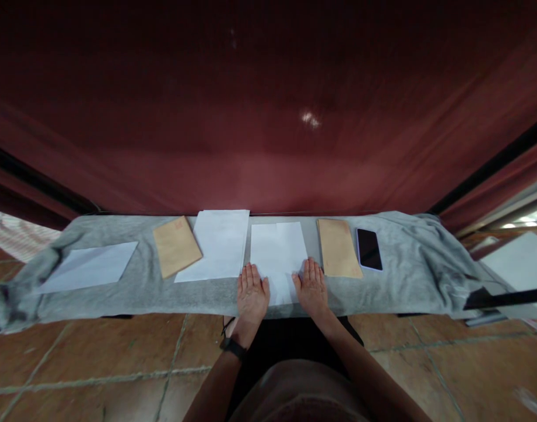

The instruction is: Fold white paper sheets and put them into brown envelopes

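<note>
My left hand [252, 294] lies flat with fingers stretched out on the grey cloth [382, 287], touching the left edge of a white sheet of paper [277, 252]. My right hand [311, 287] lies flat too, fingers together, resting on the right lower corner of the same sheet. A black band is on my left wrist. Neither hand holds anything.
Along the cloth-covered bench lie a white envelope [90, 265], a brown envelope [175, 246], a larger white sheet [218, 243], another brown envelope [338, 248] and a black phone [369, 249]. A dark red curtain [268, 117] hangs behind. Tiled floor [96, 363] lies below.
</note>
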The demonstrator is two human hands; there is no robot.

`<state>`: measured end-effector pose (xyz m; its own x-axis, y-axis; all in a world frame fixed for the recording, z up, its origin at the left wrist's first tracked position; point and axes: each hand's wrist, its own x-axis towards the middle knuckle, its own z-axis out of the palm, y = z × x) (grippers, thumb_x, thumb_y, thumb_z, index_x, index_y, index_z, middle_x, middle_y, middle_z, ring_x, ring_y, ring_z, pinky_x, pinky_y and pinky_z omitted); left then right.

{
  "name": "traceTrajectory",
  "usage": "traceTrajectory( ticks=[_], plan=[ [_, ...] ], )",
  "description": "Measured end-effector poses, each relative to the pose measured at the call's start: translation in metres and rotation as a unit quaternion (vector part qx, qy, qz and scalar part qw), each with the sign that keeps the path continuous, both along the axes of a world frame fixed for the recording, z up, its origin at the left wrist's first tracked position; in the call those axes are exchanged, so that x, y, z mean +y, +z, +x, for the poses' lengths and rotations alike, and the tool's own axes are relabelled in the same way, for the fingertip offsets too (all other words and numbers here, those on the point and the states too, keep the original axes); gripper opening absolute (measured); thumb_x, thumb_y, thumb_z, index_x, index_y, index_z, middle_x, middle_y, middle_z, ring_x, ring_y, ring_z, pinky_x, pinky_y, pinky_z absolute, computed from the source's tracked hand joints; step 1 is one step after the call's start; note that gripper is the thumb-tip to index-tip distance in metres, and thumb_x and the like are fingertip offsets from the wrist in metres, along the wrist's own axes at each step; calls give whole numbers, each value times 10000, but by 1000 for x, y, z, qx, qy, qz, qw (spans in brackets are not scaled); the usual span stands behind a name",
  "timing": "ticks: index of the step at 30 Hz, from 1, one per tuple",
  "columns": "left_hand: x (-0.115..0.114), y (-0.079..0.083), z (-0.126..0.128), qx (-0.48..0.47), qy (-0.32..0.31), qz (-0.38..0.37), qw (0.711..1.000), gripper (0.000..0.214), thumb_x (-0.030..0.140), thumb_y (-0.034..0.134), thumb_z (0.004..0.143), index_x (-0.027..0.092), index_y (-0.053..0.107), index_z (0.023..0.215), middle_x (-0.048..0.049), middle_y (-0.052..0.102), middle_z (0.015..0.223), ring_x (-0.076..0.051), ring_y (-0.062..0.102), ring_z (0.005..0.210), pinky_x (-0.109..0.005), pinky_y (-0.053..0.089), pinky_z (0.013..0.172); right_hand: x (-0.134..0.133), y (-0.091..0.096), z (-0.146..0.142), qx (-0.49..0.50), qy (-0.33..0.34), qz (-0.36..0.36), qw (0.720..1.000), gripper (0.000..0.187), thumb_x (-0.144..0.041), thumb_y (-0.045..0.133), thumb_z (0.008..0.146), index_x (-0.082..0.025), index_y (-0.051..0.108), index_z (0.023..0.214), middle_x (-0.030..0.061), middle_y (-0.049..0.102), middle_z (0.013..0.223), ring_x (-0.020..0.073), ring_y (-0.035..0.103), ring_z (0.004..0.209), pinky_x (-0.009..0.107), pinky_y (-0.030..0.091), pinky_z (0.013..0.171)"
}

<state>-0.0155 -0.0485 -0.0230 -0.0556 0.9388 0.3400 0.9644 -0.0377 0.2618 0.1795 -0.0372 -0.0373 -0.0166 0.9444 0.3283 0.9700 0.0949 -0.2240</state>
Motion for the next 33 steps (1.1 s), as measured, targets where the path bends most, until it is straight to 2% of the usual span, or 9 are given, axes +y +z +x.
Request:
traceTrajectory(
  ticks=[3, 6, 12, 17, 20, 25, 33],
  plan=[
    [3, 5, 2, -5, 3, -1, 1000, 614, 327, 334, 1031, 38, 283, 1570, -242, 402, 1563, -345, 321, 1496, -563, 310, 1200, 0, 1, 0, 13, 2, 32, 999, 676, -442, 323, 1059, 20, 303, 1552, 289, 392, 1551, 375, 410, 1437, 536, 351, 1154],
    [12, 12, 11, 3, -29, -17, 999, 598, 306, 321, 1031, 23, 304, 1558, -234, 365, 1588, -324, 284, 1515, -540, 275, 1223, 6, 7, -3, 20, 27, 48, 998, 656, -431, 319, 1063, -14, 287, 1568, 255, 396, 1564, 354, 392, 1453, 526, 352, 1160],
    [50, 14, 32, 36, -139, -72, 987, 584, 217, 323, 996, 29, 329, 1549, -196, 334, 1616, -283, 240, 1532, -481, 260, 1241, 41, 22, -22, 18, 160, -15, 987, 559, -370, 240, 1078, -95, 402, 1537, 131, 399, 1594, 253, 339, 1495, 462, 297, 1223],
    [78, 8, 33, 60, -172, -98, 978, 600, 154, 325, 964, 61, 333, 1557, -193, 351, 1606, -277, 249, 1529, -509, 259, 1234, 68, 19, -30, 19, 170, -34, 985, 545, -386, 232, 1081, -138, 465, 1506, 112, 459, 1559, 240, 369, 1480, 474, 287, 1226],
    [84, 7, 29, 68, -157, -99, 980, 587, 161, 307, 974, 32, 342, 1546, -204, 327, 1613, -277, 242, 1532, -495, 249, 1239, 75, 13, -29, 7, 157, -16, 987, 541, -399, 263, 1078, -131, 473, 1498, 119, 448, 1565, 252, 388, 1468, 471, 289, 1217],
    [88, 5, 23, 54, -90, -83, 991, 584, 240, 310, 1004, -9, 347, 1531, -219, 322, 1612, -289, 236, 1532, -481, 250, 1241, 80, 2, -26, -1, 117, 23, 993, 558, -393, 311, 1073, -75, 420, 1519, 162, 425, 1573, 272, 389, 1463, 459, 293, 1203],
    [93, -4, 13, 17, -5, -43, 999, 605, 304, 327, 1021, 21, 318, 1555, -219, 335, 1603, -306, 282, 1516, -520, 263, 1233, 87, -6, -12, 5, 42, 70, 997, 619, -427, 309, 1068, -66, 311, 1571, 223, 445, 1545, 323, 446, 1413, 516, 322, 1162]
  ],
)
